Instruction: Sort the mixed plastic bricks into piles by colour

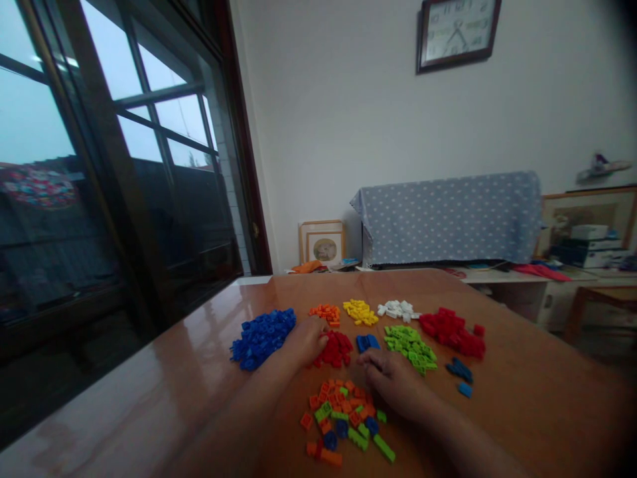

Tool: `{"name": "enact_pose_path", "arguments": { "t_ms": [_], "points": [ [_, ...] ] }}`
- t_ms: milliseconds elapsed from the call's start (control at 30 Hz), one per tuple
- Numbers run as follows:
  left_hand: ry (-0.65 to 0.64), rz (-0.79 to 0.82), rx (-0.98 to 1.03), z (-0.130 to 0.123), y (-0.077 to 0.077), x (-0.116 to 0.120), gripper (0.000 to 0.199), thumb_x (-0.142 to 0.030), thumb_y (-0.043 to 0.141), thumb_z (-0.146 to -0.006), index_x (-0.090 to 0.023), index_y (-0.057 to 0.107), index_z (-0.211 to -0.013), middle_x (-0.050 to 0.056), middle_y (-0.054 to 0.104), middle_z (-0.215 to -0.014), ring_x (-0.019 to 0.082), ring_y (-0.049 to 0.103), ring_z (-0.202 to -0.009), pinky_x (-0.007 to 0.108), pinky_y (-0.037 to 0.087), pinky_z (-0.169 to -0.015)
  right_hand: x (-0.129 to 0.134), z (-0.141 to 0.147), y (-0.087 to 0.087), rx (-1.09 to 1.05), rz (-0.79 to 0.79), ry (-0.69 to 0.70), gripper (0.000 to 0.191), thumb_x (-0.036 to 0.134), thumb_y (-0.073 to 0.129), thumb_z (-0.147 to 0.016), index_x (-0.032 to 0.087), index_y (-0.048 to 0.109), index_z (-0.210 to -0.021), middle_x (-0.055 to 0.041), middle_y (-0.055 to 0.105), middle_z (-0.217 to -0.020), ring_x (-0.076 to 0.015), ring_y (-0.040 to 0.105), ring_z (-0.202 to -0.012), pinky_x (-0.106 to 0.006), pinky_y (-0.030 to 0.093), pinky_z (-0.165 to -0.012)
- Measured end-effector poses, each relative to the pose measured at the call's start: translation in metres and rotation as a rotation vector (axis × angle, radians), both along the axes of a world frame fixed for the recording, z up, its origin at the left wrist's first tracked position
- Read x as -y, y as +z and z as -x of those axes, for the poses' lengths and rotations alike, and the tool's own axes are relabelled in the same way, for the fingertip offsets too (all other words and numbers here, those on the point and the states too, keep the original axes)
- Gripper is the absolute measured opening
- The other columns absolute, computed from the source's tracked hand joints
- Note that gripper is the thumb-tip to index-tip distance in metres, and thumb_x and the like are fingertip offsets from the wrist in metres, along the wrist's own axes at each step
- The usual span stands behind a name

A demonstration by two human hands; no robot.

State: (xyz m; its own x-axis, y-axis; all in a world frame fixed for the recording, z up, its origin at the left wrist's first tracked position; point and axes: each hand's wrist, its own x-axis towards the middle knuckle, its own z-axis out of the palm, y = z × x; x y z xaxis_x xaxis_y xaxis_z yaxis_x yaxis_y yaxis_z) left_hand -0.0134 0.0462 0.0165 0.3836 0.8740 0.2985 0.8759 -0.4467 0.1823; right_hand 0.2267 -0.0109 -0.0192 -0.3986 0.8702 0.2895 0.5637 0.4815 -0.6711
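Note:
My left hand [309, 340] reaches over the left edge of a small red brick pile [336, 349], its fingers curled; whatever they hold is hidden. Beside it on the left lies a big heap of blue bricks [263, 337]. My right hand [385, 373] is closed, thumb and fingers together, near a few dark blue bricks [367, 342] and left of the lime green pile [409, 346]; anything between its fingers is too small to make out. Nearest to me, between my forearms, is a mixed group of orange, green and blue bricks [348, 411].
Farther back on the wooden table [358, 285] are orange bricks [326, 314], yellow bricks [360, 312] and white bricks [398, 310]. A larger red pile [452, 332] and several blue pieces [460, 370] lie on the right. A window stands left.

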Motion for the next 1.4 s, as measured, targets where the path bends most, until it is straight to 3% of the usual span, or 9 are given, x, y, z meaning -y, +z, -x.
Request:
{"name": "enact_pose_path", "arguments": {
  "t_ms": [167,400,500,633,767,1033,1233,1400],
  "points": [
    [-0.045,-0.017,0.08,0.007,0.0,0.003,0.019,-0.016,0.05,-0.086,-0.018,0.068,-0.093,0.007,0.069,-0.098,0.019,0.06,-0.094,0.027,0.045,-0.084,-0.002,-0.001,-0.002,0.003,-0.007,-0.005,0.024,0.027,0.043,-0.091,0.022,0.066,-0.089,0.0007,0.067,-0.077,-0.016,0.06,-0.073,-0.025,0.037,-0.063],
    [0.049,-0.014,0.265,0.025,0.004,0.024,0.02,-0.024,0.049,-0.089,-0.016,0.067,-0.09,0.005,0.068,-0.09,0.017,0.06,-0.086,0.027,0.043,-0.077,-0.001,-0.002,-0.002,0.005,0.009,0.005,0.025,0.027,0.043,-0.09,0.022,0.068,-0.095,-0.0004,0.069,-0.083,-0.0168,0.062,-0.078,-0.025,0.038,-0.066],
    [0.028,0.147,0.326,0.023,0.008,0.042,0.023,-0.029,0.047,-0.09,-0.015,0.065,-0.084,0.002,0.065,-0.078,0.015,0.058,-0.074,0.024,0.04,-0.067,-0.001,-0.003,-0.002,0.036,0.037,-0.007,0.024,0.024,0.046,-0.088,0.022,0.068,-0.097,-0.0005,0.069,-0.083,-0.0168,0.061,-0.077,-0.025,0.037,-0.065],
    [-0.115,0.433,0.399,0.012,0.011,0.066,0.025,-0.035,0.05,-0.087,-0.014,0.064,-0.088,-0.001,0.059,-0.074,0.012,0.051,-0.066,0.021,0.035,-0.058,-0.005,-0.006,-0.003,0.039,0.047,-0.015,0.019,0.024,0.048,-0.086,0.02,0.066,-0.089,0.0003,0.066,-0.078,-0.0153,0.058,-0.073,-0.025,0.037,-0.066],
    [-0.136,0.571,0.522,0.008,0.008,0.077,0.026,-0.036,0.053,-0.085,-0.013,0.062,-0.091,-0.002,0.055,-0.072,0.01,0.048,-0.064,0.019,0.034,-0.056,-0.01,-0.01,-0.004,-0.015,0.064,0.006,0.016,0.024,0.048,-0.086,0.019,0.062,-0.083,0.0018,0.061,-0.073,-0.0135,0.053,-0.068,-0.024,0.035,-0.062],
    [-0.128,0.6,0.496,0.027,-0.01,0.071,0.025,-0.033,0.055,-0.081,-0.013,0.064,-0.093,-0.001,0.058,-0.075,0.011,0.051,-0.066,0.02,0.036,-0.058,-0.009,-0.01,-0.005,-0.002,0.12,0.059,0.017,0.025,0.048,-0.087,0.017,0.062,-0.08,0.0024,0.059,-0.07,-0.0127,0.051,-0.067,-0.023,0.034,-0.06],
    [-0.083,0.514,0.326,0.027,-0.011,0.075,0.03,-0.037,0.053,-0.084,-0.017,0.068,-0.1,0.001,0.064,-0.084,0.015,0.056,-0.074,0.022,0.038,-0.062,-0.004,-0.002,-0.009,-0.003,0.148,0.079,0.018,0.028,0.049,-0.089,0.017,0.061,-0.08,0.0017,0.059,-0.071,-0.0123,0.051,-0.066,-0.021,0.034,-0.058],
    [-0.094,0.44,0.249,0.022,-0.012,0.08,0.027,-0.038,0.054,-0.084,-0.02,0.071,-0.094,0.004,0.066,-0.091,0.016,0.057,-0.077,0.024,0.039,-0.065,0.001,0.004,-0.011,0.044,0.137,0.068,0.022,0.035,0.052,-0.09,0.019,0.066,-0.085,0.0008,0.064,-0.076,-0.0132,0.055,-0.068,-0.022,0.036,-0.06]
  ]
}}
